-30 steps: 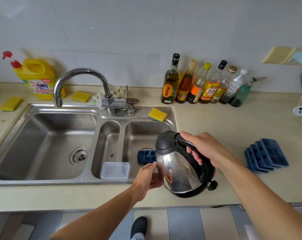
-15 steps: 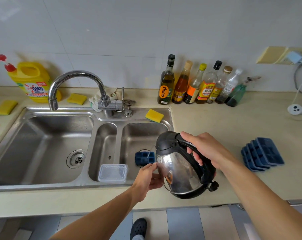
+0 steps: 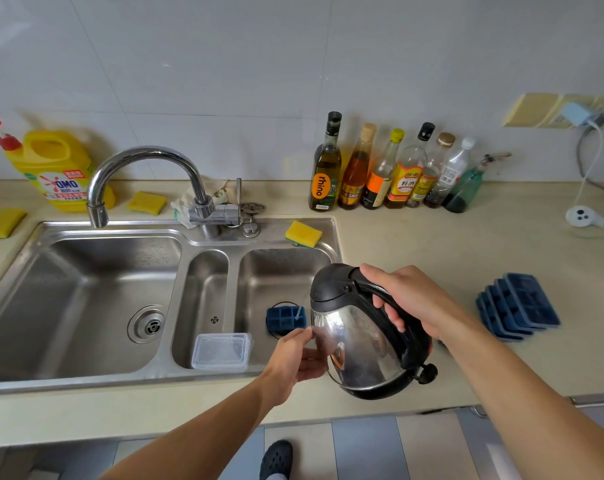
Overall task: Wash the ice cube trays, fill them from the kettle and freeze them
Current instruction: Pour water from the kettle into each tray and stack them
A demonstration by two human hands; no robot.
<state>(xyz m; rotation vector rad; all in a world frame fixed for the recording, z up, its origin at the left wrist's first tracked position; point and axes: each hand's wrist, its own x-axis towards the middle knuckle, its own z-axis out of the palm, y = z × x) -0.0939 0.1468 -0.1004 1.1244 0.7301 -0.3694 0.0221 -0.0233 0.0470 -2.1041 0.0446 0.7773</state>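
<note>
Now a thin stream (image 3: pixel 297 312) falls from the kettle (image 3: pixel 359 344), right hand (image 3: pixel 411 299) still gripping its handle (image 3: pixel 410 344), onto the tray (image 3: pixel 284 319) at 9 o'clock; left hand (image 3: pixel 293 362) grip indeterminate.

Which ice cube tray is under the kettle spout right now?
The single blue tray in the right sink basin; the kettle tilts over it and a thin stream lands on it. The other trays are stacked on the counter to the right.
</note>
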